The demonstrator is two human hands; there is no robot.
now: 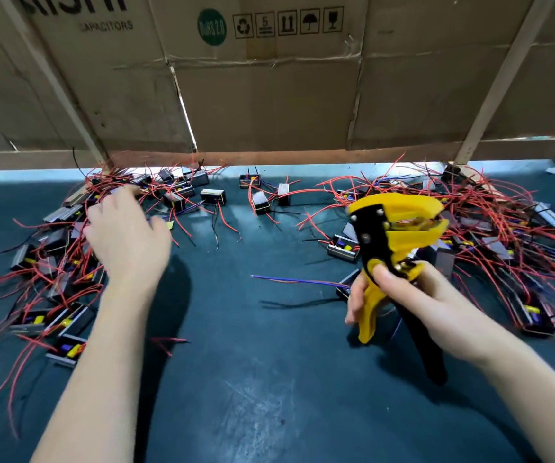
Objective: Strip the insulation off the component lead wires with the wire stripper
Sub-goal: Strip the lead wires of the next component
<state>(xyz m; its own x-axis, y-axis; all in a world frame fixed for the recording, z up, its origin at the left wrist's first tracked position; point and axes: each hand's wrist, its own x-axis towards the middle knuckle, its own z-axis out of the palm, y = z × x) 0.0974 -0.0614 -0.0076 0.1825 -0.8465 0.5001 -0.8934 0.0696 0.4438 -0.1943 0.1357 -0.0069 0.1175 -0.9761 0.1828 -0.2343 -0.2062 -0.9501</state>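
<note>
My right hand grips a yellow and black wire stripper by its handles, jaws pointing up and to the right above the mat. My left hand reaches over the left pile of components, small black boxes with red and black lead wires. Its fingers are spread and blurred, and I cannot tell whether they hold anything. A second, bigger pile of components lies at the right behind the stripper. One component with blue and red leads lies just left of my right hand.
The dark green mat covers the table. A few loose components sit at the back middle. A cardboard wall with wooden slats closes off the far side, leaving a bright gap below it.
</note>
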